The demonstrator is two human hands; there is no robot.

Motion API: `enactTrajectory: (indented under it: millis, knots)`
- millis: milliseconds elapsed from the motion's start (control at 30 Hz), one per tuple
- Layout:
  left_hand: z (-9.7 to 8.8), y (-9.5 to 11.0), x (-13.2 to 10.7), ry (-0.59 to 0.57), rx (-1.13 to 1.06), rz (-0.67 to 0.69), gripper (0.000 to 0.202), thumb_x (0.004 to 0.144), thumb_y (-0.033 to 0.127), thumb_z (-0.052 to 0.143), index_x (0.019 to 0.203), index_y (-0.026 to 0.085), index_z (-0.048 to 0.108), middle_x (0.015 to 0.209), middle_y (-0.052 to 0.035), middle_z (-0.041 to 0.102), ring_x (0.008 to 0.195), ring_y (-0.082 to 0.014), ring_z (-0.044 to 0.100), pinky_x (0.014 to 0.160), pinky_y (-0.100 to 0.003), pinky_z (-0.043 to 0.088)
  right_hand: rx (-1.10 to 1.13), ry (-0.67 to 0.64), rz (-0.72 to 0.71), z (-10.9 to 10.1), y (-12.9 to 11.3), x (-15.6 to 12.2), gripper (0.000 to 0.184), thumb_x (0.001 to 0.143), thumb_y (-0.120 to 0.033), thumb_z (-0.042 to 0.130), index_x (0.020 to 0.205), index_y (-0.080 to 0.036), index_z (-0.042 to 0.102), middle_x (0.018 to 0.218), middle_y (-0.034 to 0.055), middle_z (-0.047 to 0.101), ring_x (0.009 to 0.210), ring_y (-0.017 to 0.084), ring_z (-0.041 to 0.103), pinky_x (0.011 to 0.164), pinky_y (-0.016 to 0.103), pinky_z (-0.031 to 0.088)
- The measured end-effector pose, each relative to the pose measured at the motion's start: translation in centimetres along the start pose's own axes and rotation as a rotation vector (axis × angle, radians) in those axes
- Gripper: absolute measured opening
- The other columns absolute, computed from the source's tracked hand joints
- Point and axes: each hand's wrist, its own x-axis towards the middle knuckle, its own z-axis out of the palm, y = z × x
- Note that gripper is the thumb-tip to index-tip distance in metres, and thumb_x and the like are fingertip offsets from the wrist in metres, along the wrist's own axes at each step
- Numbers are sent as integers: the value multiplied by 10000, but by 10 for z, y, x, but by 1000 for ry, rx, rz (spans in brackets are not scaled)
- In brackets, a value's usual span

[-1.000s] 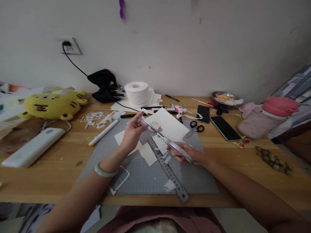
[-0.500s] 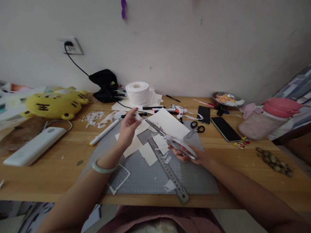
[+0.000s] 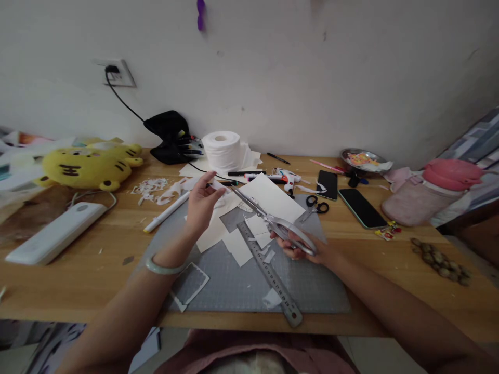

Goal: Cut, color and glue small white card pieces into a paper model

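Note:
My right hand (image 3: 294, 244) is closed around the pale grey handles of a large pair of scissors (image 3: 255, 206). The blades point up and to the left, toward my left hand. Between the thumb and fingers of my left hand (image 3: 203, 203) is a small piece of white paper (image 3: 219, 186), partly hidden by the fingers. The blade tips are just right of this paper, apart from the fingers. Below the hands, cream paper sheets (image 3: 238, 248) and a steel ruler (image 3: 268, 272) lie on a grey cutting mat (image 3: 312, 291).
Small black-handled scissors (image 3: 317, 205) lie on the mat's right side. Behind are a toilet paper roll (image 3: 222, 150), markers and a glue gun (image 3: 288, 179). Two phones (image 3: 362, 208), a metal bowl (image 3: 364, 158) and a pink-lidded bottle (image 3: 424, 195) stand right. A yellow plush (image 3: 89, 163) lies left.
My left hand has shifted slightly left and turned a little, so more of the small white paper shows. The scissors and my right hand have hardly moved.

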Motion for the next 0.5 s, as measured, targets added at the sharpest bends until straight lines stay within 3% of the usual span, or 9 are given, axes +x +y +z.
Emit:
enactTrajectory:
  millis: [100, 233, 333, 500]
  knots:
    - [-1, 1, 0, 8, -1, 18, 504, 605, 230, 755, 1090, 207, 620, 780, 0, 587, 585, -93, 509, 519, -199, 421, -3, 5, -3, 1, -1, -1, 406, 780, -506, 635, 974, -160, 553, 645, -66, 389, 430, 25, 242, 383, 186, 120]
    - [-1, 5, 0, -55, -1, 27, 547, 570, 216, 760, 1098, 210, 619, 1124, -61, 595, 666, -92, 545, 585, -217, 471, -7, -3, 2, 1, -1, -1, 447, 740, -531, 671, 972, -169, 549, 650, -70, 399, 426, 19, 246, 388, 183, 125]
    - [-2, 9, 0, -124, 0, 5, 570, 564, 199, 756, 1115, 208, 610, 1266, -83, 537, 714, -98, 559, 624, -229, 483, -25, -21, 12, 0, -3, 0, 472, 738, -546, 669, 994, -169, 549, 652, -72, 396, 430, 19, 243, 392, 185, 126]
    - [-6, 12, 0, -276, 9, -102, 605, 576, 148, 744, 1160, 197, 598, 1082, -50, 614, 648, -83, 533, 590, -218, 451, -84, -31, 5, 2, -5, 0, 521, 729, -571, 668, 1033, -167, 545, 656, -72, 396, 433, 24, 232, 381, 193, 106]
